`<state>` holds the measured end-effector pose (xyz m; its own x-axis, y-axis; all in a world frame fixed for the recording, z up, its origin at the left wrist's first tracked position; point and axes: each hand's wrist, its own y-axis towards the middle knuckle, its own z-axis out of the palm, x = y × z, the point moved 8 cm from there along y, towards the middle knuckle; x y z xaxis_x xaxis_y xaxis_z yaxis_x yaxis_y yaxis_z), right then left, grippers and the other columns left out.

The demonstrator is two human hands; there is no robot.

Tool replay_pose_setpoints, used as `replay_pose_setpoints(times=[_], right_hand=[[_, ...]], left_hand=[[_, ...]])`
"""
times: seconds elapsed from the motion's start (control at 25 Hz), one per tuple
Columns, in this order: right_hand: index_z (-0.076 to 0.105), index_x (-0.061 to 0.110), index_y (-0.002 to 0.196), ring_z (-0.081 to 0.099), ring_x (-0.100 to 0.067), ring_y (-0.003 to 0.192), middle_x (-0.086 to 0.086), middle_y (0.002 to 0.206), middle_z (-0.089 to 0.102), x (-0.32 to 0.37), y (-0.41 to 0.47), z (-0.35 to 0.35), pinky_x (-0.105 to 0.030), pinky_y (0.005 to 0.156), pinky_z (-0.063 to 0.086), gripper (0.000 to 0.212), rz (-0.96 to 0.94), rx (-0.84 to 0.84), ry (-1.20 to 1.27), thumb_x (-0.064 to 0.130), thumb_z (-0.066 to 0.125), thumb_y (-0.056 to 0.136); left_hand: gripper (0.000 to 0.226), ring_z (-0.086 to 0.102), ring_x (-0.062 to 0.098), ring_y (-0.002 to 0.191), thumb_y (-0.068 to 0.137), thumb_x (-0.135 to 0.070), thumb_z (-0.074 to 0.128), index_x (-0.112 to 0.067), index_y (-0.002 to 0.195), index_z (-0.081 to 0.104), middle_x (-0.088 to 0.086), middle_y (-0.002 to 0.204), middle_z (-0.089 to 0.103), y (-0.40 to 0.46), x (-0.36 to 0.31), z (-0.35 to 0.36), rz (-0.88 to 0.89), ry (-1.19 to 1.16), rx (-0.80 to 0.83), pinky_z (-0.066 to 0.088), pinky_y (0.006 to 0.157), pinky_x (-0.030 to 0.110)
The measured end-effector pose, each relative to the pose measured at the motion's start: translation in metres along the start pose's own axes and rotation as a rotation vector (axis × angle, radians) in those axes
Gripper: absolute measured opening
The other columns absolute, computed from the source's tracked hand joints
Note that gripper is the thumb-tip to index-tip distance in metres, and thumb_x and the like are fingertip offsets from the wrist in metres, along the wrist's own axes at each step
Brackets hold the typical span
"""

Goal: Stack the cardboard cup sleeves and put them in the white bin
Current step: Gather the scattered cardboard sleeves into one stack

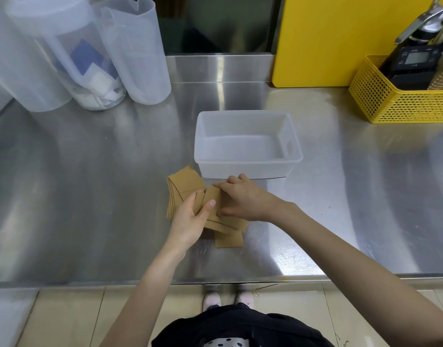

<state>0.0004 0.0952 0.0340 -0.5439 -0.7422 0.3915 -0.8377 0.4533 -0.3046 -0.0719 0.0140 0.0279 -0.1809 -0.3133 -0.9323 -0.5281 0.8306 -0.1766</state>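
Several flat brown cardboard cup sleeves (186, 182) lie fanned out on the steel counter just in front of the white bin (245, 167), which holds nothing. My left hand (190, 217) grips the left part of the pile, thumb on top. My right hand (243, 199) presses on and pinches one sleeve (211, 196) in the middle of the pile. More sleeves (229, 237) stick out below both hands toward the counter's front edge.
Translucent plastic pitchers (130, 51) stand at the back left. A yellow perforated basket (403, 103) with a scale and tools sits at the back right, next to a yellow board (340, 38). The counter's front edge (215, 281) runs below the hands.
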Motion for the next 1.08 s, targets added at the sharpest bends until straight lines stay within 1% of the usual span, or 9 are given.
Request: replay_pose_setpoints(times=[0.12,0.2,0.28,0.36,0.48,0.64,0.72,0.96,1.08], right_hand=[[0.037,0.015,0.135,0.044,-0.029,0.114,-0.014,0.122,0.051,-0.005,-0.003,-0.012,-0.035,0.100,0.035,0.054,0.015,-0.085,0.186,0.037,0.050,0.087],[0.041,0.013,0.132,0.048,-0.027,0.114,-0.013,0.119,0.055,-0.014,-0.006,-0.021,-0.023,0.091,0.032,0.042,0.036,-0.174,0.307,0.030,0.041,0.093],[0.044,0.011,0.130,0.051,-0.027,0.113,-0.015,0.122,0.054,-0.030,-0.008,-0.023,-0.019,0.084,0.031,0.037,0.102,-0.243,0.358,0.022,0.034,0.096],[0.045,0.009,0.128,0.053,-0.029,0.111,-0.016,0.121,0.055,-0.046,-0.006,-0.015,-0.021,0.085,0.033,0.035,0.169,-0.247,0.353,0.016,0.033,0.095],[0.043,0.010,0.129,0.055,-0.029,0.108,-0.017,0.120,0.055,-0.053,-0.001,0.013,-0.029,0.090,0.040,0.039,0.229,-0.142,0.316,0.017,0.047,0.090],[0.020,0.019,0.141,0.046,-0.033,0.117,-0.017,0.132,0.036,-0.049,0.006,0.048,-0.041,0.100,0.043,0.077,0.309,-0.012,0.334,0.031,0.065,0.079],[0.015,0.020,0.141,0.039,-0.034,0.121,-0.016,0.133,0.029,-0.049,0.012,0.056,-0.042,0.101,0.041,0.087,0.343,0.019,0.335,0.033,0.069,0.075],[0.029,0.010,0.125,0.037,-0.032,0.118,-0.015,0.127,0.030,-0.052,0.018,0.061,-0.040,0.102,0.039,0.072,0.409,-0.028,0.395,0.024,0.075,0.070],[0.028,0.011,0.110,0.042,-0.031,0.103,-0.013,0.111,0.039,-0.050,0.016,0.061,-0.040,0.088,0.044,0.057,0.390,-0.093,0.444,0.014,0.071,0.073]], left_hand=[[0.021,0.054,0.004,0.094,0.086,-0.024,0.053,-0.027,0.107,0.053,-0.019,0.099,0.057,0.003,0.006,-0.013,-0.043,-0.092,-0.025,0.040,0.072,0.008],[0.011,0.058,0.002,0.090,0.086,-0.024,0.053,-0.033,0.092,0.056,-0.014,0.095,0.064,0.005,0.010,-0.027,-0.066,-0.138,-0.050,0.042,0.072,0.015],[0.013,0.058,0.000,0.086,0.086,-0.024,0.053,-0.035,0.083,0.057,-0.016,0.089,0.063,0.007,0.013,-0.042,-0.074,-0.162,-0.095,0.042,0.071,0.016],[0.014,0.058,0.004,0.087,0.086,-0.023,0.053,-0.036,0.080,0.057,-0.015,0.088,0.063,0.008,0.017,-0.054,-0.089,-0.188,-0.149,0.042,0.073,0.019],[0.015,0.058,0.009,0.090,0.086,-0.023,0.052,-0.035,0.080,0.057,-0.014,0.089,0.063,0.009,0.025,-0.067,-0.114,-0.204,-0.204,0.043,0.081,0.025],[0.013,0.058,0.015,0.095,0.086,-0.023,0.053,-0.034,0.081,0.058,-0.009,0.091,0.064,0.007,0.032,-0.075,-0.142,-0.218,-0.238,0.043,0.089,0.031],[0.012,0.058,0.015,0.095,0.086,-0.023,0.053,-0.033,0.082,0.057,-0.009,0.091,0.064,0.006,0.034,-0.077,-0.150,-0.227,-0.247,0.043,0.089,0.031],[0.014,0.057,0.008,0.087,0.086,-0.022,0.053,-0.034,0.079,0.057,-0.012,0.088,0.063,0.002,0.035,-0.077,-0.151,-0.233,-0.254,0.043,0.079,0.026],[0.016,0.057,0.005,0.087,0.087,-0.023,0.052,-0.035,0.077,0.056,-0.014,0.087,0.062,0.001,0.032,-0.074,-0.149,-0.235,-0.245,0.043,0.079,0.026]])
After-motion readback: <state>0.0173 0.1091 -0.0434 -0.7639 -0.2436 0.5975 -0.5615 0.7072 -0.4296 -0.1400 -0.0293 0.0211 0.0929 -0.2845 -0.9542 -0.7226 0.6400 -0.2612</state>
